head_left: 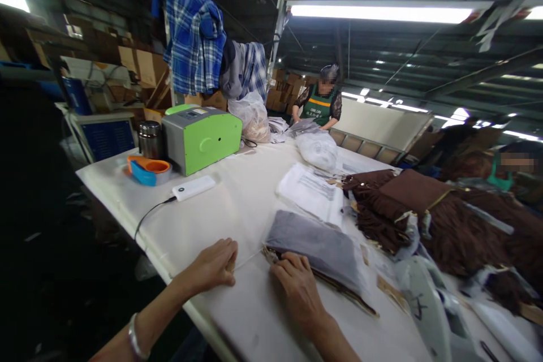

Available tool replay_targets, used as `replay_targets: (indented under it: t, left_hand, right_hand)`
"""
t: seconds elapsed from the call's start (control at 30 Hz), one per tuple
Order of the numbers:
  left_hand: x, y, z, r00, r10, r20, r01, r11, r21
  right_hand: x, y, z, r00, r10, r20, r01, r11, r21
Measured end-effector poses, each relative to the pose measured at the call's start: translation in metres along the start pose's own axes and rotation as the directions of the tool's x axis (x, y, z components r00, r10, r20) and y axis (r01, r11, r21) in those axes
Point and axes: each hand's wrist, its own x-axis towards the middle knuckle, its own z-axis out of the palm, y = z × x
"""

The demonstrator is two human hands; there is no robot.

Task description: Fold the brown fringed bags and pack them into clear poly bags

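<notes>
A grey, flat item in clear plastic [314,243] lies on the white table [250,181], its near edge dark and brownish. My right hand [297,283] rests at the near left corner of this item, fingers bent over its edge; what they pinch is too small to make out. To the left, my left hand [218,263] is closed above the table, thumb against fingers, with a thin pale strand running from it toward the item's corner. A silver bangle [136,336] circles the left wrist.
A green and grey machine [203,138], a steel flask [150,140], a tape roll [150,168] and a white power bank [194,188] stand back left. Brown fringed goods [424,203] and a tape dispenser [424,305] lie right. A person [320,102] works at the far end.
</notes>
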Motion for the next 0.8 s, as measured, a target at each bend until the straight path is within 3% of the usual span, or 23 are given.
replay_targets:
  t: [0.1,0.17,0.3,0.4,0.47,0.53,0.6,0.63,0.7,0.8]
  left_hand:
    - [0.003,0.001,0.000,0.999,0.037,-0.019,-0.036,0.998,0.044]
    - [0.006,0.004,0.001,0.997,0.039,-0.061,-0.037,0.999,0.033]
    - [0.026,0.024,0.004,0.989,-0.035,-0.146,-0.014,0.948,-0.317]
    - [0.044,0.046,0.011,0.993,0.026,-0.113,-0.092,0.765,-0.638]
    - [0.051,0.059,0.017,0.997,0.043,-0.062,-0.076,0.604,-0.794]
    - [0.053,0.068,0.020,0.996,0.084,0.007,-0.032,0.452,-0.892]
    - [0.053,0.075,0.023,0.973,0.223,0.055,-0.033,0.373,-0.927]
    - [0.053,0.078,0.024,0.951,0.301,0.066,-0.059,0.390,-0.919]
    - [0.056,0.084,0.031,0.933,0.351,0.083,-0.140,0.564,-0.814]
    - [0.070,0.094,0.046,0.977,0.204,0.056,-0.145,0.837,-0.528]
  right_hand:
    - [0.000,0.007,-0.009,0.996,-0.040,0.078,0.042,0.999,-0.019]
    - [0.000,0.010,-0.013,0.994,0.015,0.105,-0.014,1.000,-0.009]
    - [-0.008,0.014,-0.011,0.985,0.169,0.022,-0.170,0.982,0.080]
    - [-0.014,0.018,-0.013,0.975,0.181,-0.126,-0.182,0.983,-0.002]
    - [-0.015,0.022,-0.018,0.963,0.176,-0.205,-0.207,0.968,-0.143]
    - [-0.012,0.030,-0.026,0.962,0.190,-0.196,-0.236,0.939,-0.251]
    - [-0.007,0.039,-0.033,0.967,0.225,-0.116,-0.249,0.925,-0.287]
    - [-0.004,0.043,-0.036,0.968,0.241,-0.073,-0.251,0.924,-0.287]
    - [0.003,0.051,-0.043,0.964,0.264,-0.030,-0.262,0.924,-0.280]
    - [0.015,0.058,-0.054,0.954,0.297,-0.044,-0.298,0.917,-0.265]
